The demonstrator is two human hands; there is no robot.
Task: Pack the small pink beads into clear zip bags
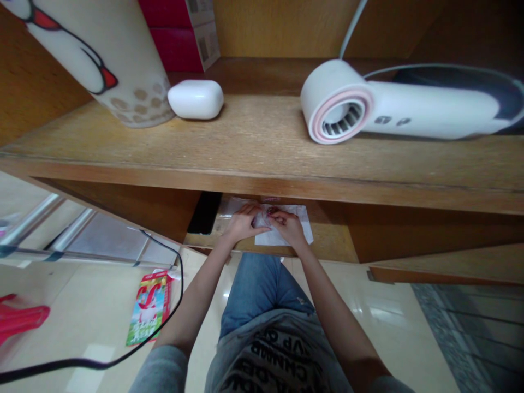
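Note:
On the lower shelf lies a white sheet of paper point(305, 221), with my two hands over it. My left hand point(244, 222) rests at the paper's left side, fingers stretched forward and thumb spread toward the right. My right hand point(290, 228) is closed in a pinch above the paper's middle. Small dark reddish spots show at its fingertips; what they are, or what the fingers hold, is too small to tell. Beside my left hand lies a clear plastic-looking piece point(227, 208). A black phone point(204, 213) lies further left.
The upper shelf point(254, 147) juts out above my hands. It carries a patterned cup point(135, 65), a white earbud case point(195, 99), red boxes point(176, 43) and a white handheld fan point(426, 109). A black cable point(180, 284) hangs at left, over a colourful packet point(149, 305) on the floor.

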